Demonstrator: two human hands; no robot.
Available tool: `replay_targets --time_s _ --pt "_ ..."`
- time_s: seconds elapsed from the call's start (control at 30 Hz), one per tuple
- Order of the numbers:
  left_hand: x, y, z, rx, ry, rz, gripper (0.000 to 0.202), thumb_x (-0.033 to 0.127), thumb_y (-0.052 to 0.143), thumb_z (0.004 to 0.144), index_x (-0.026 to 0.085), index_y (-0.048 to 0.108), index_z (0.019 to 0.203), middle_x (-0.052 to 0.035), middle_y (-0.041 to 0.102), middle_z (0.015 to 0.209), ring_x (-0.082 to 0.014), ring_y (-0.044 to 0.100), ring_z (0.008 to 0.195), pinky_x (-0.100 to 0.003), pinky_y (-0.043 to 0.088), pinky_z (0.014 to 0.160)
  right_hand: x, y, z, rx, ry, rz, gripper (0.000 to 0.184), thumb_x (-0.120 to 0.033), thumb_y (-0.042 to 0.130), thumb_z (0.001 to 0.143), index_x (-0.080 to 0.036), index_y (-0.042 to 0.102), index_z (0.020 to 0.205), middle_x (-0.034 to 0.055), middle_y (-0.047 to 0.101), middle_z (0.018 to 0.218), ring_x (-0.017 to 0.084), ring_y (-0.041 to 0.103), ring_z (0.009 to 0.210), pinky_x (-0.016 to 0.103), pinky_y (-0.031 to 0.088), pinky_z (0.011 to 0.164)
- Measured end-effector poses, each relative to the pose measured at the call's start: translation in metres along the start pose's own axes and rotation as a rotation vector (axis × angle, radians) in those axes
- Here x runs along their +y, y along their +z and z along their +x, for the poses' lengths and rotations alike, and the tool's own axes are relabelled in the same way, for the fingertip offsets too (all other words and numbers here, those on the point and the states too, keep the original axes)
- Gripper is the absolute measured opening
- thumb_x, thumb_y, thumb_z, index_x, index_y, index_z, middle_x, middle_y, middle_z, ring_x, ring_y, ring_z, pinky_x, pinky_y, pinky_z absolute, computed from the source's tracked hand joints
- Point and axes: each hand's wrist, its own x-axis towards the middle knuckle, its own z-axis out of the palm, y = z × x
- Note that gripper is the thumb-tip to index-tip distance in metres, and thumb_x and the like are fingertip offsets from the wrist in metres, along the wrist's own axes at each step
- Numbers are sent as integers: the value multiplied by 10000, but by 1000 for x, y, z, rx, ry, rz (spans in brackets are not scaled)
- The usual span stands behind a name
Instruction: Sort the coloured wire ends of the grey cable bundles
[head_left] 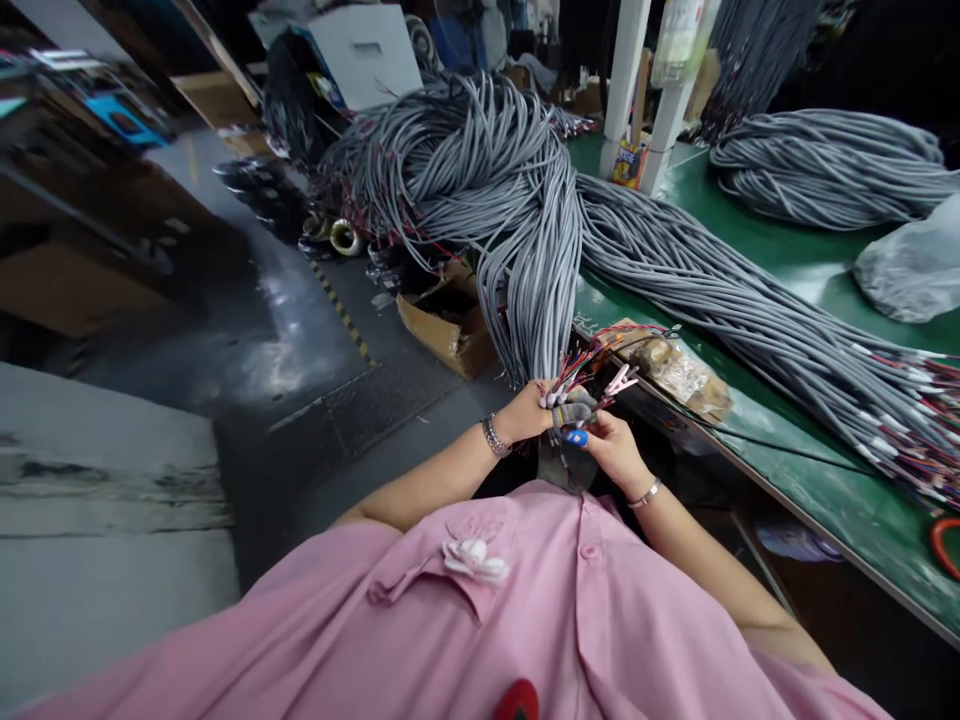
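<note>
My left hand (529,412) is closed around the ends of several grey cables (536,300), which hang down from the pile on the table. Thin red, orange and white wires (574,372) fan out of the cable ends above the fingers. Grey fabric covers some of the fingers at the grip. Close against it, my right hand (616,455) is pinched shut, with a blue cover on the thumb. What lies between its fingertips is too small to make out. A pale pink clip-like piece (621,380) stands just above the right hand.
A large heap of grey cable (450,150) covers the table corner. Another long bundle (720,280) runs right along the green table (810,440). A plastic-wrapped packet (679,375) lies at the edge. An open cardboard box (450,325) is on the floor below.
</note>
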Motion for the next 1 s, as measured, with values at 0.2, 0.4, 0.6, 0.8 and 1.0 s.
replay_targets --time_s 0.2,0.4,0.6,0.8,1.0 --pt "-8 2 -3 42 -43 50 322 400 791 690 120 633 708 6 576 646 -98 515 604 -216 446 583 -7 3 3 -65 5 80 305 -327 872 582 -197 716 810 -10 701 727 148 628 670 297 527 722" --pt "-9 5 -4 108 -67 110 343 414 748 734 123 592 641 24 526 570 -79 451 520 -208 381 505 -16 0 -7 -11 -79 -31 284 -397 755 740 -199 686 932 30 701 858 150 622 733 286 522 704" --pt "-13 8 -5 97 -71 223 289 381 756 721 119 635 720 21 533 603 -79 435 535 -202 362 509 -28 0 -14 214 -100 -42 299 -449 710 763 -204 638 918 19 649 798 124 540 617 244 472 541" --pt "-13 8 -6 26 -96 381 281 383 751 696 120 655 716 23 525 604 -90 438 570 -202 370 535 -32 6 -11 212 -71 -25 276 -410 730 729 -184 652 867 12 641 759 116 522 595 245 467 544" --pt "-7 5 -9 -2 -147 317 287 380 775 661 126 640 646 32 523 576 -92 466 557 -206 385 537 -35 9 -8 173 -169 -41 191 -333 725 731 -194 682 854 13 667 806 144 580 704 274 499 683"
